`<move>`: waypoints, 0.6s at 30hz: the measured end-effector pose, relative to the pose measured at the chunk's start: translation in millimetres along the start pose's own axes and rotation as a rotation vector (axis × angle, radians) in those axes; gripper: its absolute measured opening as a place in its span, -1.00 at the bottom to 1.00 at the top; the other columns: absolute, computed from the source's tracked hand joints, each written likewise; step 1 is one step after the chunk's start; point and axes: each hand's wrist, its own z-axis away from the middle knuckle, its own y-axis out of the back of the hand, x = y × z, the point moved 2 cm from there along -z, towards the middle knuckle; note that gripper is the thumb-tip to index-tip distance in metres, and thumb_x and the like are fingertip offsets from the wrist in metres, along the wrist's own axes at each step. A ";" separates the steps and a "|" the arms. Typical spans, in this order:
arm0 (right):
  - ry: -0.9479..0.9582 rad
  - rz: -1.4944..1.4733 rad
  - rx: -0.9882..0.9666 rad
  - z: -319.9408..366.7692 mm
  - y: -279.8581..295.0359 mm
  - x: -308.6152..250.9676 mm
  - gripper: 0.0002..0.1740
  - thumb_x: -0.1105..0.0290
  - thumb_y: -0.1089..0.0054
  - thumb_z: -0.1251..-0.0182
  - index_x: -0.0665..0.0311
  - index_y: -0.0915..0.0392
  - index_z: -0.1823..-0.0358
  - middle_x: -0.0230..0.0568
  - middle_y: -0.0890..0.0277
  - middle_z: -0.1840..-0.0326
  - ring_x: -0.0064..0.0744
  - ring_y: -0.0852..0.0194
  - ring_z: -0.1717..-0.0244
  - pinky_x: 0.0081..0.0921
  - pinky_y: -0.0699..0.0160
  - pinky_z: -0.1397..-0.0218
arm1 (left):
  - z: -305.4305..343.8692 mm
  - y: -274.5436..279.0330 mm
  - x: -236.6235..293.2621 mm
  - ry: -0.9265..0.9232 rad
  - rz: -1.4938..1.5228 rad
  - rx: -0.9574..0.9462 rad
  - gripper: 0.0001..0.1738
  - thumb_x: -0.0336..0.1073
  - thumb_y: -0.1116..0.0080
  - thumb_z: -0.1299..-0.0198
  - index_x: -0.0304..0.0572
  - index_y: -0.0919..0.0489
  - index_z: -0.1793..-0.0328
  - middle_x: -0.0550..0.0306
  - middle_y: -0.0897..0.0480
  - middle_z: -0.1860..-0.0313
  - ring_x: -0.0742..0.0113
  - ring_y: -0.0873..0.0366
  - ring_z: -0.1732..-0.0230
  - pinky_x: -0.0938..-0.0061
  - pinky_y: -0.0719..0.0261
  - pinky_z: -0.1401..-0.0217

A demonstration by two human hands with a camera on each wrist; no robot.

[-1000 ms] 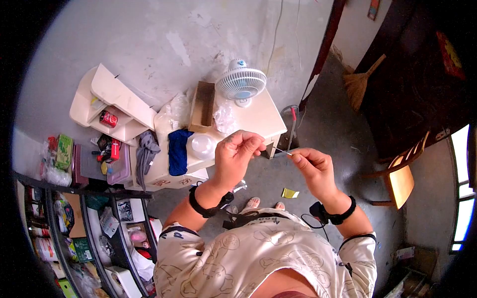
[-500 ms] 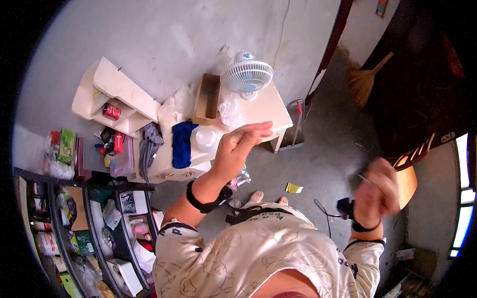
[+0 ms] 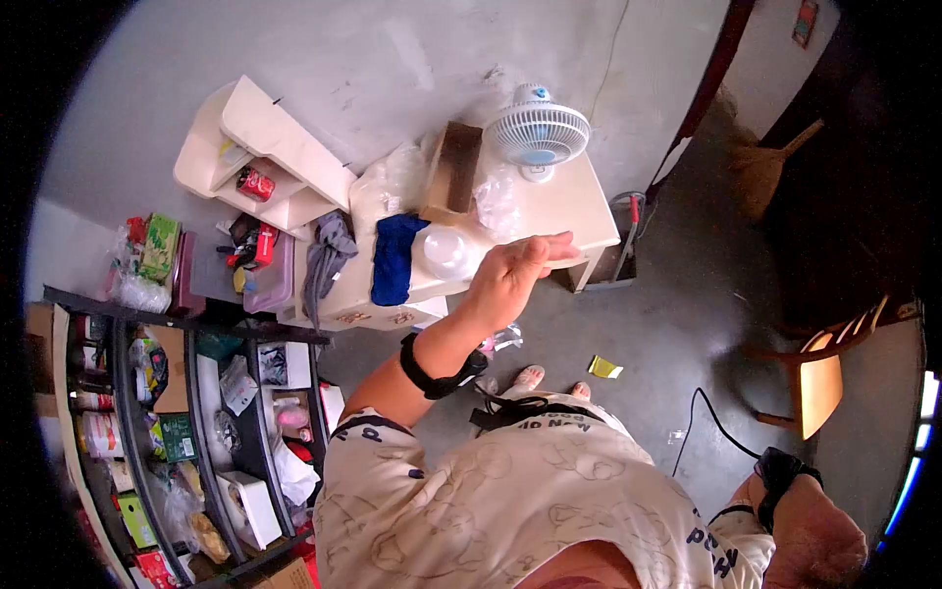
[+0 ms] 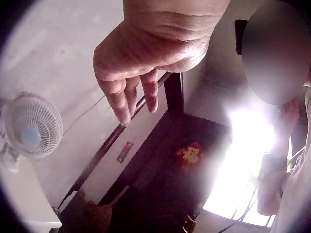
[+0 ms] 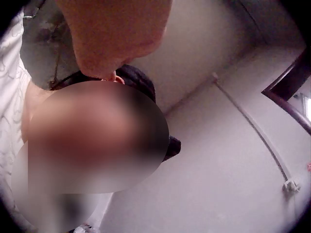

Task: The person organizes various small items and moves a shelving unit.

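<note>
My left hand (image 3: pixel 515 275) is held out in front of my body near the desk's right front corner, its fingers stretched out. In the left wrist view that same hand (image 4: pixel 146 53) hangs with loosely straight fingers, and nothing shows between them. My right hand (image 3: pixel 819 540) is raised close to my head at the lower right of the head view. The right wrist view has its back and heel (image 5: pixel 116 34) right beside the blurred head. Its fingertips are hidden, so I cannot tell what it holds.
A white desk (image 3: pixel 584 216) bears a fan (image 3: pixel 538 133), an open cardboard box (image 3: pixel 453 172), a blue cloth (image 3: pixel 397 260) and a clear round container (image 3: pixel 446 252). Packed shelves (image 3: pixel 128 422) stand at left. A yellow packet (image 3: pixel 605 366) lies on the floor; a wooden chair (image 3: pixel 816 388) is at right.
Both hands were together pinching a thin pale strand or stick. They parted: my right hand swung right and up to my head, while the left stayed in front and straightened its fingers.
</note>
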 end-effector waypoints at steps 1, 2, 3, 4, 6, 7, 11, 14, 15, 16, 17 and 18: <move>0.006 0.017 -0.019 -0.7 -0.8 -1.1 -0.75 0.18 0.18 -0.39 0.05 -0.49 0.15 -0.64 0.08 0.66 -0.80 0.08 0.68 -0.78 0.04 0.51 | -0.9 -1.5 1.9 -0.044 0.031 0.030 -0.32 0.11 0.50 -0.35 -0.33 -0.47 -0.06 0.00 -0.53 -0.04 0.26 -0.51 -0.03 0.40 -0.51 0.01; 0.011 0.034 -0.039 -1.7 -1.3 -2.0 -0.75 0.18 0.18 -0.39 0.06 -0.49 0.14 -0.64 0.08 0.66 -0.79 0.08 0.68 -0.77 0.04 0.51 | -1.3 -2.6 3.9 0.018 0.076 0.020 -0.30 0.13 0.52 -0.35 -0.33 -0.47 -0.07 -0.01 -0.50 -0.08 0.23 -0.46 -0.10 0.36 -0.48 -0.04; 0.007 0.031 -0.035 -3.2 0.1 -3.3 -0.75 0.18 0.18 -0.39 0.06 -0.49 0.14 -0.64 0.08 0.66 -0.79 0.08 0.68 -0.77 0.04 0.51 | -1.4 -3.1 4.0 0.021 0.071 0.023 -0.30 0.13 0.52 -0.35 -0.33 -0.47 -0.07 -0.01 -0.50 -0.08 0.23 -0.46 -0.10 0.36 -0.48 -0.04; -0.019 0.031 -0.072 -4.8 1.6 -4.7 -0.74 0.18 0.18 -0.39 0.06 -0.49 0.14 -0.64 0.09 0.66 -0.79 0.08 0.67 -0.77 0.04 0.50 | -1.5 -3.4 4.2 0.027 0.116 0.025 -0.33 0.13 0.45 -0.34 -0.33 -0.48 -0.07 0.00 -0.52 -0.06 0.26 -0.48 -0.05 0.42 -0.49 0.01; -0.050 0.028 -0.105 -6.2 2.1 -4.6 -0.74 0.18 0.19 -0.39 0.06 -0.50 0.14 -0.63 0.10 0.66 -0.79 0.09 0.67 -0.77 0.04 0.50 | 0.2 -3.1 4.1 0.042 0.168 0.033 -0.34 0.13 0.38 -0.33 -0.34 -0.48 -0.06 0.02 -0.54 -0.03 0.29 -0.50 -0.01 0.47 -0.49 0.05; -0.048 0.038 -0.098 -6.5 2.0 -4.1 -0.74 0.17 0.19 -0.39 0.05 -0.50 0.14 -0.64 0.10 0.66 -0.79 0.09 0.67 -0.77 0.04 0.50 | 1.6 -2.5 4.5 0.045 0.164 0.036 -0.34 0.13 0.38 -0.33 -0.34 -0.48 -0.06 0.02 -0.54 -0.03 0.29 -0.50 -0.01 0.47 -0.49 0.05; -0.033 0.045 -0.086 -7.6 -1.9 -3.6 -0.75 0.17 0.18 -0.39 0.02 -0.50 0.16 -0.64 0.09 0.66 -0.79 0.09 0.67 -0.77 0.05 0.51 | 1.5 -3.9 5.1 0.066 0.089 0.009 -0.29 0.15 0.53 -0.34 -0.31 -0.46 -0.10 0.01 -0.52 -0.06 0.24 -0.49 -0.04 0.41 -0.49 0.01; -0.038 0.028 -0.092 -8.0 -3.0 -2.9 -0.76 0.17 0.17 -0.38 0.01 -0.50 0.16 -0.64 0.09 0.66 -0.79 0.09 0.67 -0.77 0.04 0.50 | 1.7 -5.0 4.4 0.067 0.096 0.005 -0.30 0.14 0.52 -0.34 -0.31 -0.47 -0.09 0.02 -0.52 -0.06 0.25 -0.50 -0.03 0.42 -0.49 0.01; -0.037 0.028 -0.092 -3.1 2.3 1.3 -0.76 0.17 0.17 -0.38 0.01 -0.50 0.16 -0.64 0.09 0.66 -0.79 0.09 0.67 -0.77 0.04 0.50 | 1.9 -5.4 4.0 0.067 0.098 0.002 -0.31 0.13 0.52 -0.35 -0.30 -0.47 -0.09 0.02 -0.52 -0.06 0.25 -0.50 -0.03 0.42 -0.49 0.02; 0.157 -0.115 0.155 5.1 14.8 5.3 -0.76 0.17 0.17 -0.38 0.01 -0.50 0.17 -0.64 0.09 0.66 -0.79 0.09 0.67 -0.77 0.04 0.51 | 2.2 -5.6 4.0 0.066 0.097 0.002 -0.31 0.13 0.52 -0.35 -0.30 -0.47 -0.09 0.02 -0.52 -0.06 0.25 -0.50 -0.03 0.42 -0.49 0.02; 0.251 -0.193 0.280 7.4 20.1 4.2 -0.76 0.17 0.17 -0.38 0.01 -0.50 0.17 -0.64 0.09 0.66 -0.79 0.08 0.67 -0.77 0.04 0.51 | 2.6 -5.9 4.1 0.068 0.100 -0.002 -0.32 0.12 0.51 -0.35 -0.30 -0.47 -0.09 0.02 -0.52 -0.06 0.25 -0.50 -0.03 0.42 -0.49 0.02; 0.352 -0.257 0.402 7.6 20.1 3.3 -0.77 0.17 0.17 -0.38 0.01 -0.50 0.17 -0.64 0.09 0.66 -0.79 0.08 0.67 -0.77 0.05 0.51 | 2.6 -6.1 4.1 0.069 0.102 -0.005 -0.33 0.11 0.51 -0.35 -0.30 -0.47 -0.08 0.02 -0.52 -0.06 0.25 -0.51 -0.02 0.43 -0.49 0.03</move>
